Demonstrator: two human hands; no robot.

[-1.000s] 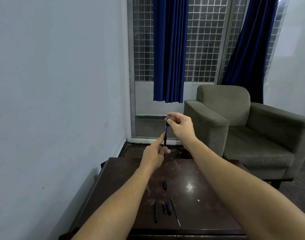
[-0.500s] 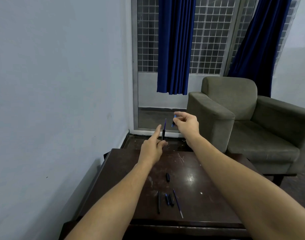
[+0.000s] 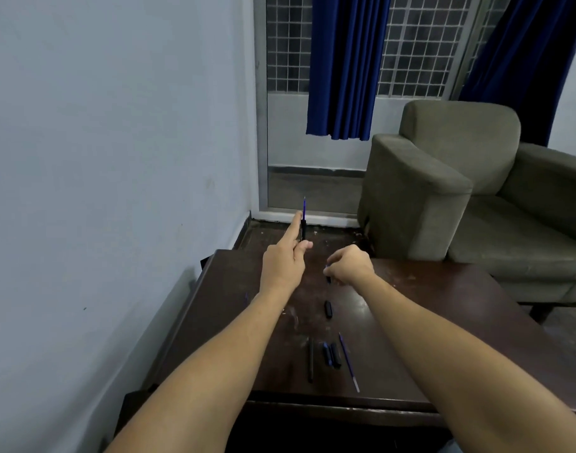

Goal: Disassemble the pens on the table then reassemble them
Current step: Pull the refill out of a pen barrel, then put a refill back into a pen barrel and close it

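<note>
My left hand (image 3: 285, 259) holds a black pen barrel (image 3: 302, 228) upright above the far edge of the table, with a thin blue refill sticking out of its top. My right hand (image 3: 348, 268) hovers low over the dark wooden table (image 3: 443, 322), fingers pinched on a small blue and black pen piece (image 3: 328, 275). On the table lie a short black cap (image 3: 328, 309), a long black barrel (image 3: 311, 359), two short dark pieces (image 3: 331, 354) and a loose blue refill (image 3: 348, 361).
A grey-green armchair (image 3: 459, 191) stands beyond the table's right side. A pale wall (image 3: 116, 158) runs along the left. Blue curtains (image 3: 342, 67) hang over a gridded window behind.
My right hand pulled the small end piece off the top of the pen and came down toward the table. My left hand stayed up with the barrel, the refill now exposed.
</note>
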